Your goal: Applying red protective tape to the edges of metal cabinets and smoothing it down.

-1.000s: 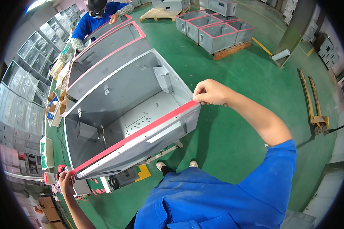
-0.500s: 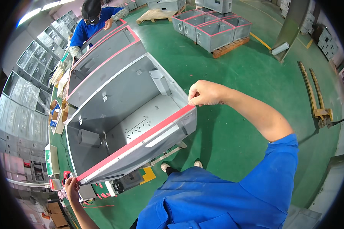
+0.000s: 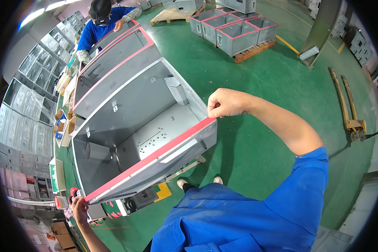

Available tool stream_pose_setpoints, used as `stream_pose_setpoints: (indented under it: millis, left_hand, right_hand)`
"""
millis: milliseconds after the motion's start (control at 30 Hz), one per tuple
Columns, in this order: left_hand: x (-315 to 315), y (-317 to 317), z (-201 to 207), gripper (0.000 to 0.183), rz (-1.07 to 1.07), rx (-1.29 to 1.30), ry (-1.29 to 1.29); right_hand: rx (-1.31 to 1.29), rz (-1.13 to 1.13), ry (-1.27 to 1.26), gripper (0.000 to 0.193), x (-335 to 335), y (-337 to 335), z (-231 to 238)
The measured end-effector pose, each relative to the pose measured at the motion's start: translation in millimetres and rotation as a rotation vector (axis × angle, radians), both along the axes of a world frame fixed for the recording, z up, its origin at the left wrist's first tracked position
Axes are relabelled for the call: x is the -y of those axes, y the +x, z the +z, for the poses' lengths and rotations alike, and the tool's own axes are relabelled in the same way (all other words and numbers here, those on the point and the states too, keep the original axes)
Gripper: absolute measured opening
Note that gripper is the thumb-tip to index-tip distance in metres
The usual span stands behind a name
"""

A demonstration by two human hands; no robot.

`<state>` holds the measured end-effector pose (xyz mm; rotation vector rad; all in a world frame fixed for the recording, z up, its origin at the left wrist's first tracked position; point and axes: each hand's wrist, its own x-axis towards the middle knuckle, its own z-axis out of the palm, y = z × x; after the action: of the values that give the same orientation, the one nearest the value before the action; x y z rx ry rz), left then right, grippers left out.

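Observation:
A large open grey metal box stands tilted across my view, its opening facing up. Along its near rim runs a strip of red tape, stretched straight from corner to corner. My right hand is closed in a pinch on the tape's end at the right corner. At the near left corner my left hand pinches the other end. Whether the strip lies flat against the rim everywhere, I cannot tell. The box's other rims show bare grey metal.
Beyond stand more grey boxes with red-taped rims, where a co-worker in blue leans over. Taped boxes sit on a wooden pallet at the back. A yellow pallet jack is at the right. Small cartons are at left.
The tape strip has shifted slightly on the near rim, and its left part covers more of the pale edge. My hands have barely moved and keep their pinches.

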<state>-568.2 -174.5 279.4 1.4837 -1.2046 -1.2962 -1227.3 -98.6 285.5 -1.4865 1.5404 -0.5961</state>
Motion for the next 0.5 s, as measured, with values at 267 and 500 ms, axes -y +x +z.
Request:
stream_pose_setpoints:
  millis: [267, 500]
  left_hand:
    - [0.7, 3.8, -3.4, 0.008, -0.039, -0.013, -0.026]
    - [1.4, 1.8, -4.5, 0.010, -0.030, -0.019, -0.025]
  right_hand:
    - [-0.001, 0.004, -0.008, 0.009, 0.2, -0.3, 2.3]
    - [0.038, 0.027, 0.017, 0.009, -1.0, -0.3, 7.5]
